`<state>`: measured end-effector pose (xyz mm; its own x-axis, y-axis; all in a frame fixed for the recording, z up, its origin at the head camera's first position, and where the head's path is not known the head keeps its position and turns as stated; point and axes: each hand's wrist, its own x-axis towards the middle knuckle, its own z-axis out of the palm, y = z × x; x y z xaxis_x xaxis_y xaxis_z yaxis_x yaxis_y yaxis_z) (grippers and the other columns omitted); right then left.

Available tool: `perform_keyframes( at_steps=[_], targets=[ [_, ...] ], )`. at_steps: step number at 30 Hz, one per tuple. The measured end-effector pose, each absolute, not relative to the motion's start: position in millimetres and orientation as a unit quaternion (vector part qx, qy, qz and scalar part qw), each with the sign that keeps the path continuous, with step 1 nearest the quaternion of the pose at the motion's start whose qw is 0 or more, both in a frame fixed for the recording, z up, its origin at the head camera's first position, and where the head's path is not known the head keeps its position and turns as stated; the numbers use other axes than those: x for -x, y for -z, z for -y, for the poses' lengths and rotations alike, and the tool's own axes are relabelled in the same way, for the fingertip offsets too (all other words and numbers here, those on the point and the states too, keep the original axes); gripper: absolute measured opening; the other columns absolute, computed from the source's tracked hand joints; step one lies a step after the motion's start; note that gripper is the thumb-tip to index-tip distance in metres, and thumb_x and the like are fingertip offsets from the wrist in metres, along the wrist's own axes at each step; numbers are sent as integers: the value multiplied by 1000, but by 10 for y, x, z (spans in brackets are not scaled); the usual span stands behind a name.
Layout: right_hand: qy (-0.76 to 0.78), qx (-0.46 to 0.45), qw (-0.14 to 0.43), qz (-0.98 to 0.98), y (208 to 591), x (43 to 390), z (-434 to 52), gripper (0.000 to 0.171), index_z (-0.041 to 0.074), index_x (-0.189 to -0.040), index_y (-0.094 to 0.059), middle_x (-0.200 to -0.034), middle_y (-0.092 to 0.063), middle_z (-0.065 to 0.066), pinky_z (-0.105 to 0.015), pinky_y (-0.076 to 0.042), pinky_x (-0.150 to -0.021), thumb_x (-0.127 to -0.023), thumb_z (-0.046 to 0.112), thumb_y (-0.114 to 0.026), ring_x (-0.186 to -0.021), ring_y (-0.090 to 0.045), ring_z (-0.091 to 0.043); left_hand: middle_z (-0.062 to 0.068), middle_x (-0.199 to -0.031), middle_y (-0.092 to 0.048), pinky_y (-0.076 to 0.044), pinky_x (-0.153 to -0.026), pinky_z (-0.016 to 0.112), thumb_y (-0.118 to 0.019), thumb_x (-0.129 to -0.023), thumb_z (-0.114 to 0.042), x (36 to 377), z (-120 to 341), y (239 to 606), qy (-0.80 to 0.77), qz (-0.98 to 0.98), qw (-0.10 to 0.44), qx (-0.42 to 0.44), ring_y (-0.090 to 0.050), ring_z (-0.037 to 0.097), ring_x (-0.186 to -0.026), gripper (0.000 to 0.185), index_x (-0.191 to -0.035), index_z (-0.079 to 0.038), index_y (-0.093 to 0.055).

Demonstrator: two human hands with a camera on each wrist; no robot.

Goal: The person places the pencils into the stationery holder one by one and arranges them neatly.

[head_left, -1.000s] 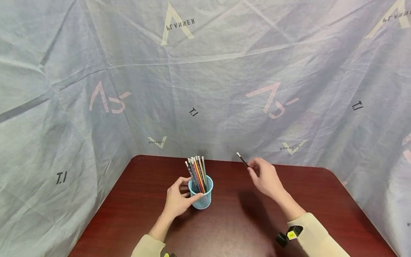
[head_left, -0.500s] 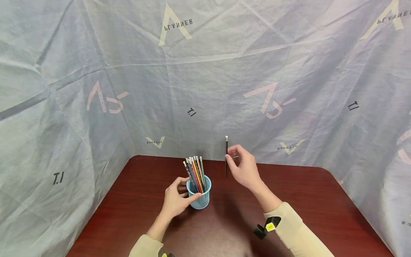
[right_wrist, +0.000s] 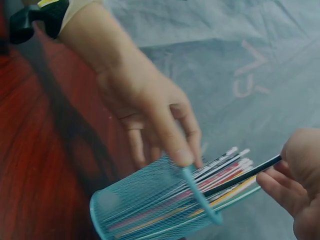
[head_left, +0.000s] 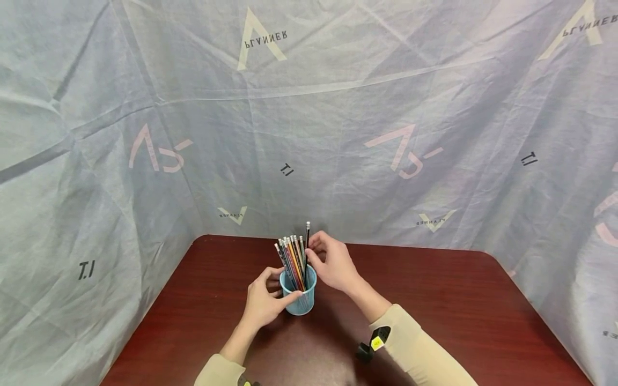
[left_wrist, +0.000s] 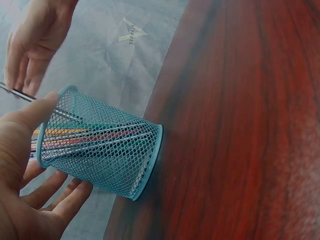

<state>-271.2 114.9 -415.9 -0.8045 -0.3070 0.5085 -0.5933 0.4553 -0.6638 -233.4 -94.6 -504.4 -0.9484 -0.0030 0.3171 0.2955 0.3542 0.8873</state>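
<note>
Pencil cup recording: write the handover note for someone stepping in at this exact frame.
Left hand: grips the blue mesh cup, thumb on the rim, steadying it on the red-brown table.
Right hand: pinches a black pencil upright, eraser up, lower end inside the cup's mouth among the other pencils.
Done: the black pencil's tip is in the cup.
Left: it stands higher than the rest and is not yet released; probably lower it fully, then let go. No loose pencils show on the table.
</note>
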Motion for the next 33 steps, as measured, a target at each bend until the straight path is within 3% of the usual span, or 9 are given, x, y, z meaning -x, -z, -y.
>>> perform_keyframes(
  at_steps=[7, 21, 33],
  targets=[
    [-388, -243, 163, 874, 4348, 2753, -1040, 9, 11, -105, -68, -94, -74, -2, -27, -64, -76, -99, 12, -75, -86, -75, -15, 9, -112, -73, -68, -86, 43, -100, -75, -29, 2329, 963, 5045, 561, 812, 133, 92, -77, 25, -99, 65, -130, -13, -69],
    [-332, -224, 158, 903, 4478, 2760, -902, 8, 8, -96, -72, -88, -77, -4, -21, -62, -66, -94, 9, -80, -77, -76, -14, 8, -114, -73, -67, -86, 44, -99, -76, -31, 2352, 957, 5066, 561, 812, 128, 98, -77, 26, -101, 64, -130, -15, -69],
    [-349, -242, 227, 877, 4371, 2690, -1162, 6, 8, -94, -72, -82, -75, 0, -23, -61, -66, -91, 6, -77, -72, -72, -11, 8, -112, -75, -68, -83, 37, -99, -75, -32, 2373, 959, 4988, 522, 835, 132, 112, -75, 19, -94, 70, -135, -15, -66]
  ],
)
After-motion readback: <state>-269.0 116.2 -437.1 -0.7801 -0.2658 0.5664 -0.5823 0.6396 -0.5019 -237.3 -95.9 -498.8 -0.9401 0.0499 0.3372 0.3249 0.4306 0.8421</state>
